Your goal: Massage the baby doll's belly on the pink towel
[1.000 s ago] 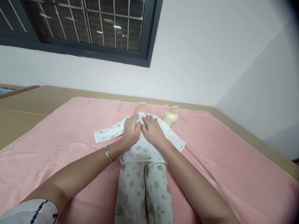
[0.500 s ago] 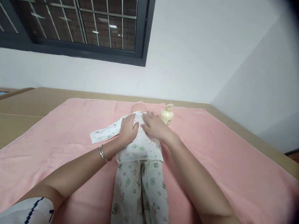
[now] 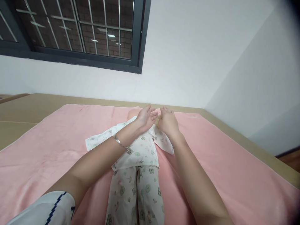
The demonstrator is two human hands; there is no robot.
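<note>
A baby-sized figure, seemingly a doll, lies on the pink blanket in a white printed top (image 3: 142, 151) and matching trousers (image 3: 150, 190). Only part of its smooth head (image 3: 133, 113) shows beyond my left arm. My left hand (image 3: 146, 118) is turned palm up above its upper chest, fingers stretched out and nothing visible in the palm. Just to the right, my right hand (image 3: 169, 122) curls around the cream pump bottle (image 3: 157, 121), covering most of it. The fingertips are partly hidden. One sleeve (image 3: 164, 142) lies beneath my right wrist.
The pink blanket (image 3: 206, 156) spreads over a wooden surface (image 3: 21, 109). Behind it rises a white wall (image 3: 178, 62), with a dark-framed barred window (image 3: 138, 40) at upper left. Another wall (image 3: 269, 75) stands on the right.
Both hands have left the figure's chest. My left hand has turned palm up and shifted right; my right hand has moved onto the pump bottle. The right sleeve is now exposed. The view has tilted slightly.
</note>
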